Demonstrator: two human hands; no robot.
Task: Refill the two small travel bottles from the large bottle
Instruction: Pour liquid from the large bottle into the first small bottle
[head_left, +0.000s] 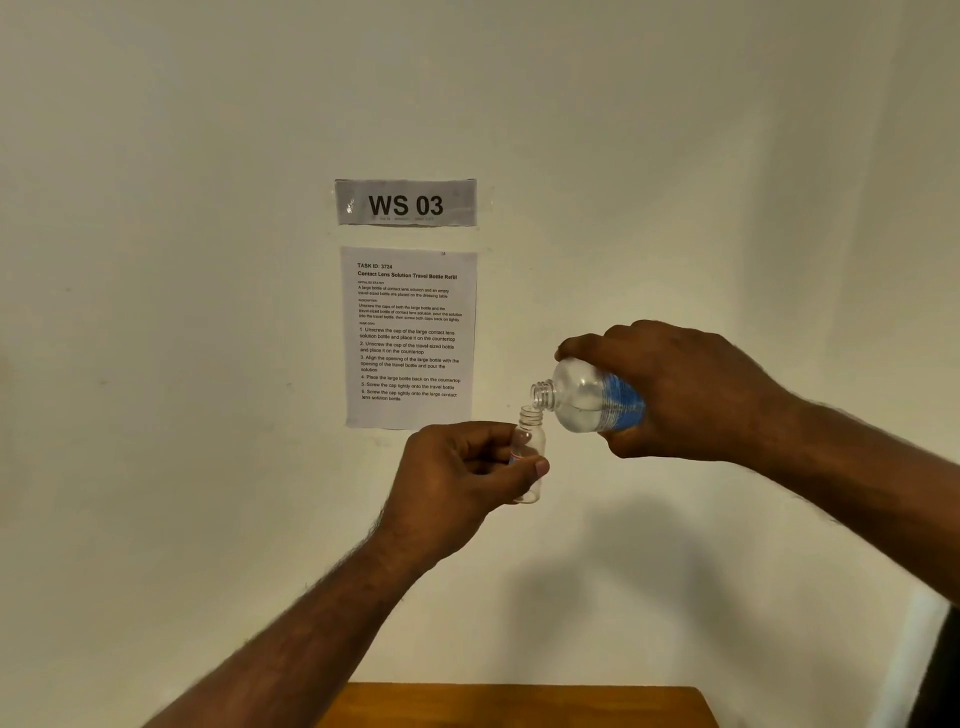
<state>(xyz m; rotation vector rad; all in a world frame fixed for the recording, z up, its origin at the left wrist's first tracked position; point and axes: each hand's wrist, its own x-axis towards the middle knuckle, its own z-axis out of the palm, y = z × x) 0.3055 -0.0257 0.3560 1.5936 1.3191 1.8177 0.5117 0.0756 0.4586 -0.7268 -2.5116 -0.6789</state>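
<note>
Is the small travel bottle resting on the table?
No, the left hand holds the small travel bottle up in the air, well above the table.

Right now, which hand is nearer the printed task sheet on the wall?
Left. The left hand, holding the small bottle, sits just below the sheet's bottom edge; the right hand, tilting the large bottle, is off to its right.

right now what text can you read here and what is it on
"WS 03": grey sign on the wall; the tiny line under it is unreadable.
"TASK ID: 3724" and "Contact Lens Solution Travel Bottle Refill": head of the paper sheet, above six numbered steps.
Large bottle: blue label, print too blurred to read.
Small bottle: no readable text.
</note>
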